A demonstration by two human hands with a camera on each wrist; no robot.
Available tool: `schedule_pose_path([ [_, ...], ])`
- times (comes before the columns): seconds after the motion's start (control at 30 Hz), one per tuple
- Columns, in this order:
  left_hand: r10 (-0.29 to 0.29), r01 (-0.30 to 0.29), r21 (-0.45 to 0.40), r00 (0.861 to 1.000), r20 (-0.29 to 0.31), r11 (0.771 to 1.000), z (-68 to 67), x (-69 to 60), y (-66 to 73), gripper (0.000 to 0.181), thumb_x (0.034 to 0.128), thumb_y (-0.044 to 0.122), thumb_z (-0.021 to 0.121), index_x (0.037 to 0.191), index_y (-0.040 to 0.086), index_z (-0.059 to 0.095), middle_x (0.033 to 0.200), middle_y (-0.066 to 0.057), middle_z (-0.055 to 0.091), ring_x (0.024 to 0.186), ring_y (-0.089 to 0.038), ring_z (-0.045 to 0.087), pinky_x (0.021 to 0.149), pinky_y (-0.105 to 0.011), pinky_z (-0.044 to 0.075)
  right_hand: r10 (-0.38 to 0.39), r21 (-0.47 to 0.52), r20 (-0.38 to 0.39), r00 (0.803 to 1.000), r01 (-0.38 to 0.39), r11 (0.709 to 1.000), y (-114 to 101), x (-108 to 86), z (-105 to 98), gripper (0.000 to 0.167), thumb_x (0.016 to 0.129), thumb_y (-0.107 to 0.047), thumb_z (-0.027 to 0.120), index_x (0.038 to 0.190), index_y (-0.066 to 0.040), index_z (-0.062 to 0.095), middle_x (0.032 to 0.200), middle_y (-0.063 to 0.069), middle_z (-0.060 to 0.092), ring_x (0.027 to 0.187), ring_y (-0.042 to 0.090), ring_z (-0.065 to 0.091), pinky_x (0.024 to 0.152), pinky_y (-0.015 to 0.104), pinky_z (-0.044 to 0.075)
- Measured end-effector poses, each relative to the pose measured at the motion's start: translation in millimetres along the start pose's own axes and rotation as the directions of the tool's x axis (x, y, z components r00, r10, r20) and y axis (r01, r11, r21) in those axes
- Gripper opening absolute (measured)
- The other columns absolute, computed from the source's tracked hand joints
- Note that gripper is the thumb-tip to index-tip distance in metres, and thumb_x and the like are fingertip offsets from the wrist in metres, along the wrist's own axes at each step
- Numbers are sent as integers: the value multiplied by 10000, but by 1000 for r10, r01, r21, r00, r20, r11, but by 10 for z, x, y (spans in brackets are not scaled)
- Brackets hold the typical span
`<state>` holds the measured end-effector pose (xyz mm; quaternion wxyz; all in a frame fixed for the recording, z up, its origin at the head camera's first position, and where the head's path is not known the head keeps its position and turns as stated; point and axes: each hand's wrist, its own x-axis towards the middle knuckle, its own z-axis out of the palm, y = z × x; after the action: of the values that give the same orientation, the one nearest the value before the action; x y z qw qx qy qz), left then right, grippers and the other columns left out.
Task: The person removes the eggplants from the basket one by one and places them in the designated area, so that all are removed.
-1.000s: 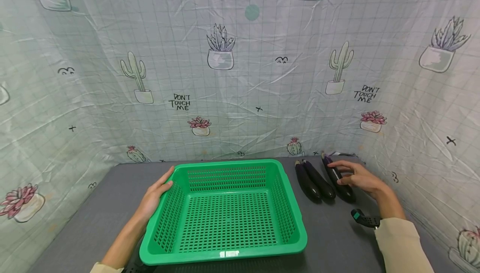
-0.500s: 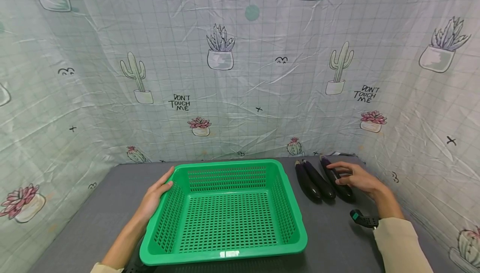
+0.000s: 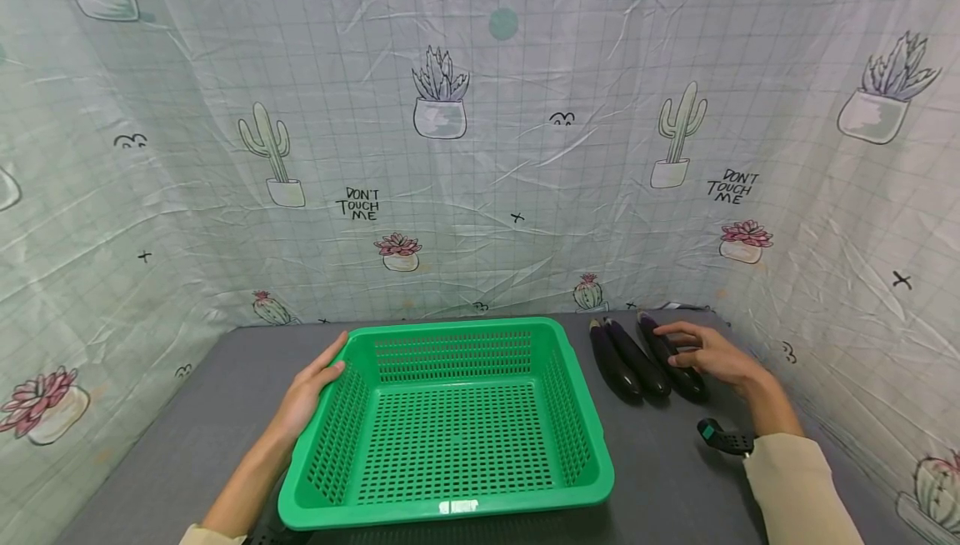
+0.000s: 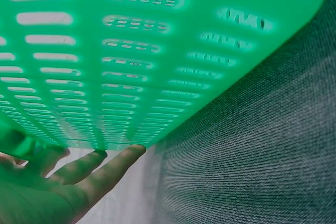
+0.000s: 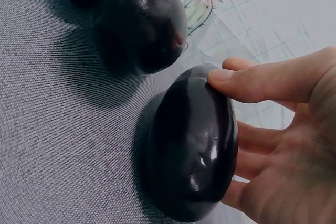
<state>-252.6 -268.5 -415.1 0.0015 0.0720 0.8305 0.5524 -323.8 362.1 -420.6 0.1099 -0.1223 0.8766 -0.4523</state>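
Observation:
In the head view a green plastic basket [image 3: 457, 437] with slotted walls holds nothing. My left hand [image 3: 306, 395] grips its left rim, thumb on the rim. In the left wrist view, the fingers [image 4: 113, 169] reach along the outside of the slotted wall. On the right, my right hand [image 3: 716, 356] holds the rightmost of three eggplants, a glossy dark purple eggplant [image 5: 194, 145] lying on the table, thumb on its near side and fingers on the far side. Left of it, a middle eggplant [image 3: 637, 360] and a left eggplant [image 3: 615, 368] lie side by side.
A dark grey cloth surface [image 3: 660, 462] lies beneath everything. A pale curtain [image 3: 480, 153] printed with potted cacti stands at the back and both sides, close behind the eggplants' stem ends. A black wrist device [image 3: 726, 437] sits at the right wrist.
The rightmost eggplant has slid slightly left, closer to the other two, with my right hand moving along on it. My left hand and the basket stay in place.

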Motion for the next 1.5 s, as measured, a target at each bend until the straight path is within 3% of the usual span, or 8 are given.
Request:
schedule_pose_path([
  [0.23,2,-2,0,1000,-2,1000,-4,1,5,595,1131,274,402,1663,86,211,1745,-160,94,1592,-491,-2,1215,-756,69,9,-19,-12,1000,-9,1000,10,24,12,583,997,-141,652,1526,-2,452,1579,384,345,1422,576,384,880,379,536],
  [0.8,10,-10,5,1000,-2,1000,-6,-3,9,593,1132,277,399,1663,91,212,1747,-145,96,1596,-480,-1,1219,-750,71,-19,-50,-20,1000,18,999,20,96,92,530,1007,-109,640,1490,40,482,1562,383,369,1408,584,402,1018,628,522],
  [1.3,4,-4,1,1000,-5,1000,-8,9,7,597,1128,286,409,1663,101,219,1746,-142,103,1597,-477,7,1219,-749,80,-41,-49,-17,999,40,998,-5,100,106,518,1009,-97,627,1480,61,480,1562,389,356,1404,597,392,1024,640,515],
  [1.5,-15,15,6,1000,-4,1000,-10,5,18,608,1126,318,414,1665,114,219,1749,-125,99,1601,-464,3,1222,-744,72,-10,-50,-6,1000,10,999,-20,112,112,536,1017,-121,629,1489,66,458,1559,388,361,1403,587,402,1033,647,507],
])
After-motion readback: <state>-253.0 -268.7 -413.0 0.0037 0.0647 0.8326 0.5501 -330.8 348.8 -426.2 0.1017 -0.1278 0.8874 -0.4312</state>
